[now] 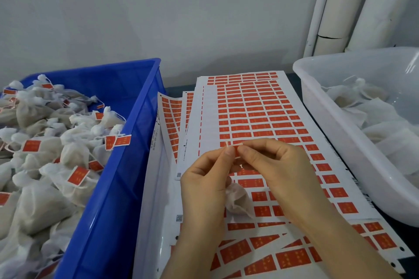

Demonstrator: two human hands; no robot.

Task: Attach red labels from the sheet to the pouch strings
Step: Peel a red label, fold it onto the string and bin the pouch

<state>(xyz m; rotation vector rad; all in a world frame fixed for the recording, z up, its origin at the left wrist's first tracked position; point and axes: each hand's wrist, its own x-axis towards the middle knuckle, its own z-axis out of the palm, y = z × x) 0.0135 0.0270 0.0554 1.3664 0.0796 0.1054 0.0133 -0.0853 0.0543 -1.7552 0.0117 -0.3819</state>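
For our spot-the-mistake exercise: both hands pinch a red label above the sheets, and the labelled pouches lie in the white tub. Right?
No. The head view shows the labelled pouches in the blue crate, not the white tub. The rest stands.

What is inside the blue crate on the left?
The blue crate holds a pile of white pouches, many with red labels on their strings. Its floor and anything lower down are hidden by the pile.
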